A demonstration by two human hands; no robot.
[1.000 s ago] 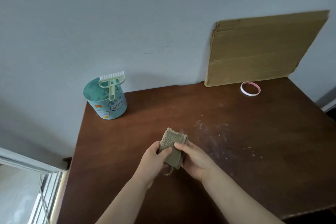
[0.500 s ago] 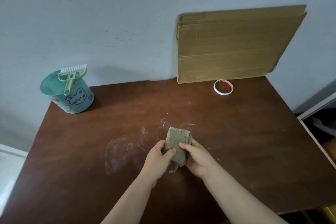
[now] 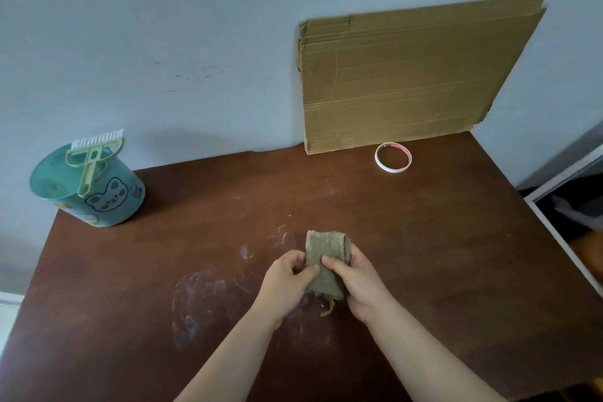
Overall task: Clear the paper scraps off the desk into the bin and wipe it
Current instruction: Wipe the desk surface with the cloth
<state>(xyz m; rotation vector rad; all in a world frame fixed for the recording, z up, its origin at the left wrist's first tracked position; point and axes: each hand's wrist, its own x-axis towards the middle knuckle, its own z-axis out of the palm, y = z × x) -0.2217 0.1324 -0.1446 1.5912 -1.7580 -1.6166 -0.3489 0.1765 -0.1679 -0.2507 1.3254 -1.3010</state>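
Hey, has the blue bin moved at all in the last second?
No. The bin sits at the desk's back left corner against the wall, as before; its shift in the picture comes from the head camera turning.

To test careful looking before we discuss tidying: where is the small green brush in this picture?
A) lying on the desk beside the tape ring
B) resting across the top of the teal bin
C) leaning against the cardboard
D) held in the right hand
B: the green brush lies across the top of the teal bin.
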